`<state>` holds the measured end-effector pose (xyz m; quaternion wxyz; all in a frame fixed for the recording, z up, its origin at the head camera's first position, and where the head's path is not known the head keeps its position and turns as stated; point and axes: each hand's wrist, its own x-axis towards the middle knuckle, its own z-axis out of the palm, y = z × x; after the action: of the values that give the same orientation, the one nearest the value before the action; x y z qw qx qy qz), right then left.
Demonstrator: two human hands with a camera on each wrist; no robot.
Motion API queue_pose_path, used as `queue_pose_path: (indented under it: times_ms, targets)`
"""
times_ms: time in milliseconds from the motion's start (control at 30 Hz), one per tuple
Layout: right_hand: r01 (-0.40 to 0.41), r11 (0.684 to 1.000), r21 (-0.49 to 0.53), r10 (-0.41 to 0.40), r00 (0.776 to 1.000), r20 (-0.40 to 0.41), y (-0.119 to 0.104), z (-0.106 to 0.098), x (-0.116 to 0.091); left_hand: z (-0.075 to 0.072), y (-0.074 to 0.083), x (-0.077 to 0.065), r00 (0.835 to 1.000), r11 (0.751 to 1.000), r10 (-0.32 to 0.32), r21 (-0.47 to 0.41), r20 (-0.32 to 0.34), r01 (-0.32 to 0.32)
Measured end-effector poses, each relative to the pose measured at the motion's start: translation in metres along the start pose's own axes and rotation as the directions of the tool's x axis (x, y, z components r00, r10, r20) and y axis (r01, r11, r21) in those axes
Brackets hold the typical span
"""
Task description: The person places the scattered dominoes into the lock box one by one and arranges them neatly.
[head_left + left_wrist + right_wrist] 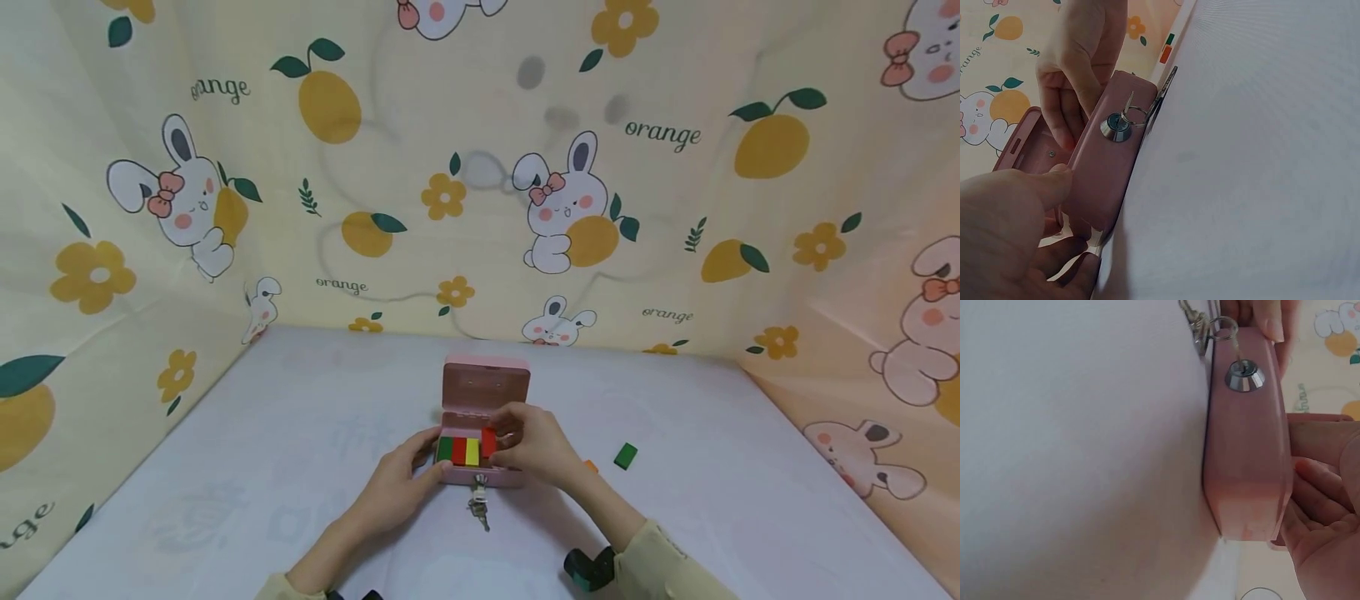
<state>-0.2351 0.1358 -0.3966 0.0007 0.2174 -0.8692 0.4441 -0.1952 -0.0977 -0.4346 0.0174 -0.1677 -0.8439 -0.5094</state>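
Head view has our pink box (502, 478) on the pale table (300, 467), lid (483, 387) tipped up, and our left hand (397, 487) doing the boring but important bit: thumb at the front rim, fingers round the left end, gripping the box so it can't skate about. Our right hand (536, 442) is narrow, fingers curled in, and looks to be pinching the loose red block (488, 442) inside the box, just right of the yellow block (472, 452) with a gap between. That one sits in a neat row with the green block (446, 450) and another red block (459, 451), so we'd square ours up against the yellow edge before letting go. Honestly, small fingertip moves beat shoving: push too hard and we'd probably skew the row. We'd then lift straight up so our knuckles miss the lid, and mind the keys (480, 507) dangling in front, which a sleeve (667, 567) could snag.
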Motion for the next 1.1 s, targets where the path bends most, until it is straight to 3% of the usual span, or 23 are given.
queue_pose_path:
  times_ms: [233,467,600,1100]
  targets:
    - [-0.007,1.000,-0.001,0.007,1.000,0.017,-0.0017,0.0004,0.0008,0.0002,-0.0019,0.0004,1.000,1.000,0.004,0.009,-0.002,-0.004]
    - [0.020,0.986,-0.166,-0.015,0.999,0.034,0.0015,0.0060,0.0051,0.0004,-0.0023,-0.0014,1.000,1.000,0.028,0.002,-0.002,-0.028]
    - [0.035,0.977,-0.209,-0.030,0.999,0.028,0.0013,0.0076,0.0063,0.0007,-0.0021,-0.0010,1.000,1.000,0.025,0.001,-0.001,-0.025]
    - [0.052,0.977,-0.206,-0.031,0.994,0.102,0.0037,0.0053,0.0094,0.0013,-0.0011,-0.0002,1.000,1.000,0.005,0.007,0.003,-0.005]
